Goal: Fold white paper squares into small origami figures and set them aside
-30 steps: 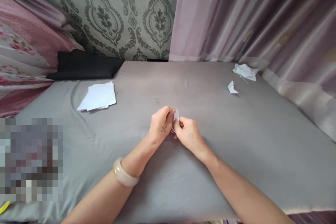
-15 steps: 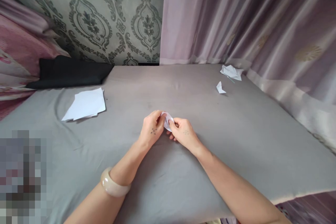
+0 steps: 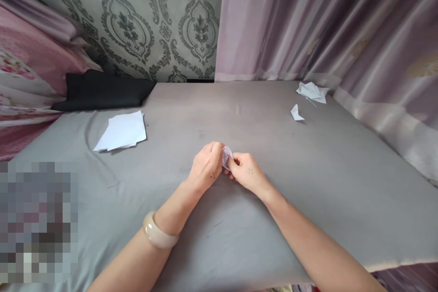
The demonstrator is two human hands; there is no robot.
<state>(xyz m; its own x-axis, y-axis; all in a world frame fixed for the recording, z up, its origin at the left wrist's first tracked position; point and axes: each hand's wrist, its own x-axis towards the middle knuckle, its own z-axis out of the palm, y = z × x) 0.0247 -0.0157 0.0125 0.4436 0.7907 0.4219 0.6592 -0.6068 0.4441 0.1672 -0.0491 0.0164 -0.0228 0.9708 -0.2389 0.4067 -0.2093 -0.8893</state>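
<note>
At the frame's centre, my left hand (image 3: 206,166) and right hand (image 3: 249,172) are clamped on a small white paper (image 3: 226,154), though I can't quite make out its shape.

Worn: one bangle (image 3: 158,233) on my left forearm (image 3: 130,259), broad, rounded, cream-coloured, glossy. Markings: small dark dots (image 3: 213,175), clustered, on the back of my left hand (image 3: 205,166); fainter greenish-grey dots (image 3: 249,171) on my right hand (image 3: 252,178). Both forearms bare-sleeved.
</note>
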